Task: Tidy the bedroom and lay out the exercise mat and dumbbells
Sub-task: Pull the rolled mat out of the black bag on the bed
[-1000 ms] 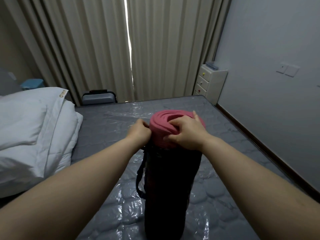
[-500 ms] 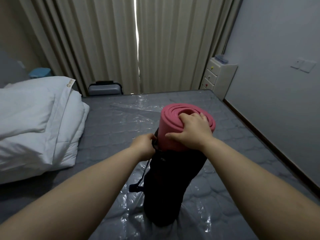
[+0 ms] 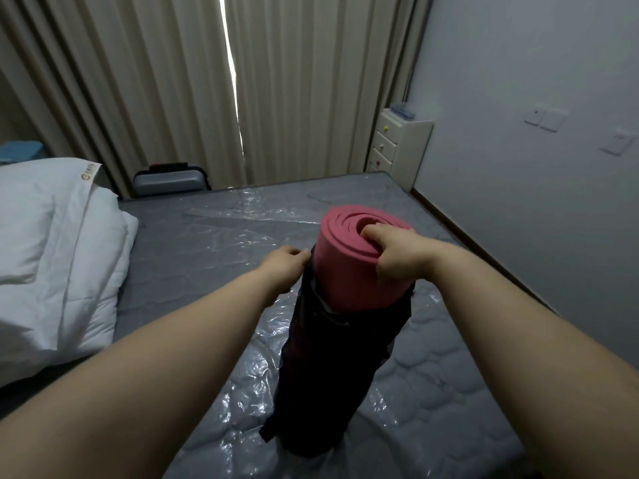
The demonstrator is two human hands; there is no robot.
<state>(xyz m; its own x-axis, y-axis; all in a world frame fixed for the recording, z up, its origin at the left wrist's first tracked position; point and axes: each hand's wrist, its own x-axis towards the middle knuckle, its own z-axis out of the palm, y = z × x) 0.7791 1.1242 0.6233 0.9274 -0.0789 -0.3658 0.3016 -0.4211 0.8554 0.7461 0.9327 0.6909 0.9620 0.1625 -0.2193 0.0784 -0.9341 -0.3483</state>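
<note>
I see a grey bed (image 3: 214,257) with shiny plastic over it; a white folded blanket (image 3: 52,257) lies on its left side; tan curtains (image 3: 155,91) hang behind; a small white drawer chest (image 3: 401,146) stands in the right corner.

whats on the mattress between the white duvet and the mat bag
Nothing: in the head view only bare plastic-wrapped mattress lies between the white duvet and the black bag; the left hand reaches over it above.

Dim, cool-toned. Daylight only through curtain gap (image 3: 232,84). Glare patches on mattress plastic (image 3: 242,233). Soft focus throughout; wide-angle bending at edges.
</note>
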